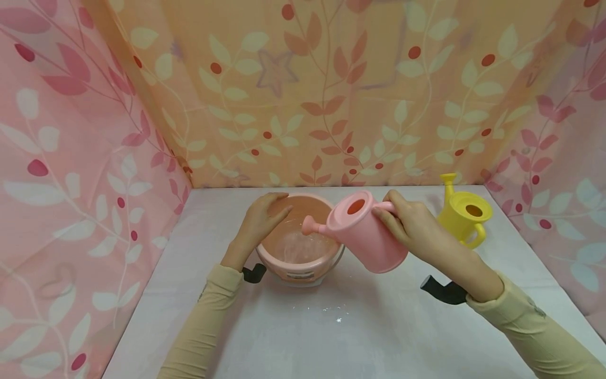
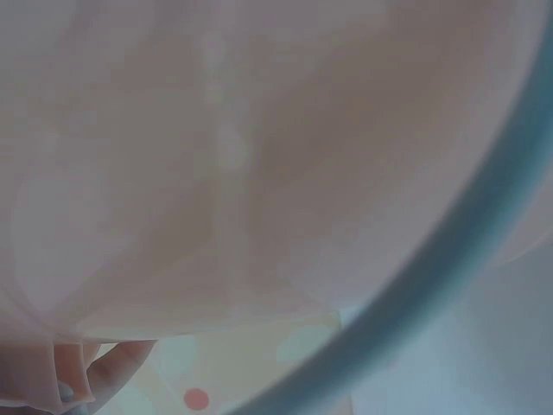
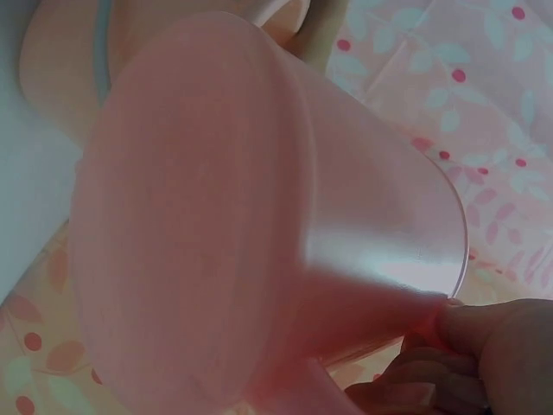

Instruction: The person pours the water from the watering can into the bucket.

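A pink bucket (image 1: 291,268) stands on the white table with some water (image 1: 298,247) in it. My left hand (image 1: 258,223) holds its left rim, thumb toward the inside; in the left wrist view a fingertip (image 2: 117,372) shows beside a lug under the rim, and the rest of the hand is hidden. By its handle, my right hand (image 1: 414,226) grips a pink watering can (image 1: 371,237), tilted to the left with its spout over the bucket. The can's base fills much of the right wrist view, where the right fingers (image 3: 501,337) close at the handle.
A yellow watering can (image 1: 459,218) stands at the back right, behind my right forearm. Water drops (image 1: 338,319) lie on the table (image 1: 379,337) before the bucket. Patterned cloth (image 1: 331,105) walls the back and both sides.
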A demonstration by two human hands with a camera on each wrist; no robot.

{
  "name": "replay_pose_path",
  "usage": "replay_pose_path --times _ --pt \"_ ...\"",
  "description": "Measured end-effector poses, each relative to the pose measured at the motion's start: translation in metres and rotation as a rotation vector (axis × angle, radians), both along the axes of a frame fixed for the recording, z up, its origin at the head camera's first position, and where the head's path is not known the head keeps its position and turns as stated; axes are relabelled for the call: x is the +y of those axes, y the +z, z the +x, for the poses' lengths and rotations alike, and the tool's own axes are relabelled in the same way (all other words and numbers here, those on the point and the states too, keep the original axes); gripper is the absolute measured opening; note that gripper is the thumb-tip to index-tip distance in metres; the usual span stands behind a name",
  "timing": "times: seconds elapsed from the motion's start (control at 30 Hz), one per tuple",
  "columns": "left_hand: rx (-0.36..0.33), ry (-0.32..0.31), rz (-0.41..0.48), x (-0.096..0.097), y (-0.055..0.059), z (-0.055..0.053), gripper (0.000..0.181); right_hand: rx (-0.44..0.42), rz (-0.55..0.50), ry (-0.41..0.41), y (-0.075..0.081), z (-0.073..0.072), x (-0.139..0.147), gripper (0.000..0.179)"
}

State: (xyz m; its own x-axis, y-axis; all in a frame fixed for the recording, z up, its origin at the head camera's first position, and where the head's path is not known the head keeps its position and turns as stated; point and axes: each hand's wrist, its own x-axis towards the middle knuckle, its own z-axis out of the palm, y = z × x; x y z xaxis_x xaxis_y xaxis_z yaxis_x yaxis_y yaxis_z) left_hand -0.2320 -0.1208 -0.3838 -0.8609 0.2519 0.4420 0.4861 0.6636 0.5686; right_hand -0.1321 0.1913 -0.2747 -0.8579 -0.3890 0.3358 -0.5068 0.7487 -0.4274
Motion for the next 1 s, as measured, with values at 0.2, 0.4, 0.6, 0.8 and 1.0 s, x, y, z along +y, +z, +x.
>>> replay_pose_path --times 0.2,0.4,0.6,0.8,1.0 --pt "0.007 -0.001 -0.024 -0.0003 -0.0004 -0.0012 0.044 0.006 0.004 0.001 -0.0004 -0.0011 0.0006 0.024" --pt "-0.003 -0.004 -0.026 0.0002 0.0006 -0.0009 0.044 0.008 0.006 0.002 0.0001 -0.0014 0.0004 0.024" --pt "0.000 0.003 -0.029 0.0006 0.0008 -0.0008 0.043 0.044 0.015 0.009 0.0001 -0.0020 0.0007 0.023" --pt "-0.002 0.002 -0.034 0.0001 0.0015 -0.0008 0.043 0.056 0.021 0.015 0.0004 -0.0025 0.0005 0.023" --pt "-0.012 0.005 -0.036 -0.0004 0.0021 -0.0014 0.044 0.067 0.014 0.014 0.0000 -0.0037 -0.0002 0.023"
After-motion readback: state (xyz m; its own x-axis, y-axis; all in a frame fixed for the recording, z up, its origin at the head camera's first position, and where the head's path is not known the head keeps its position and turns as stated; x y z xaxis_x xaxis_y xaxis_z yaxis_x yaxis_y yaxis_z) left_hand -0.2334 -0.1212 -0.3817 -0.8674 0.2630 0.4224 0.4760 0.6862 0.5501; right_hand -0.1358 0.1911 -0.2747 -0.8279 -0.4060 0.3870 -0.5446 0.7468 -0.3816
